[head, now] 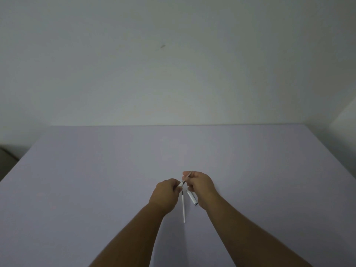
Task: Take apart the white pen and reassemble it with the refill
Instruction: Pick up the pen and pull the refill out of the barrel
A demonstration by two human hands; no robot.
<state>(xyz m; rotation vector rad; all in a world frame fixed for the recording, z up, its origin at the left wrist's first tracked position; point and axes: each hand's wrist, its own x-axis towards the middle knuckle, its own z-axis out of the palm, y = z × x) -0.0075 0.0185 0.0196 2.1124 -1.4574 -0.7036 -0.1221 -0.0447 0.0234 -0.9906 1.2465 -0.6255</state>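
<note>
My left hand [166, 195] is closed around a short white pen part [181, 183] whose end pokes out toward the right. My right hand [200, 186] pinches a thin refill [187, 177] that runs slantwise into that part. On the table between my wrists lies a second thin white refill [183, 208] with a dark tip, pointing away from me. Beside it, partly under my right hand, rests the white pen barrel [191, 197] with a metal end.
The pale lilac table [96, 180] spreads wide around both hands. Its far edge meets a plain white wall [173, 64]. The table's left edge drops off to a dark floor corner [5, 158].
</note>
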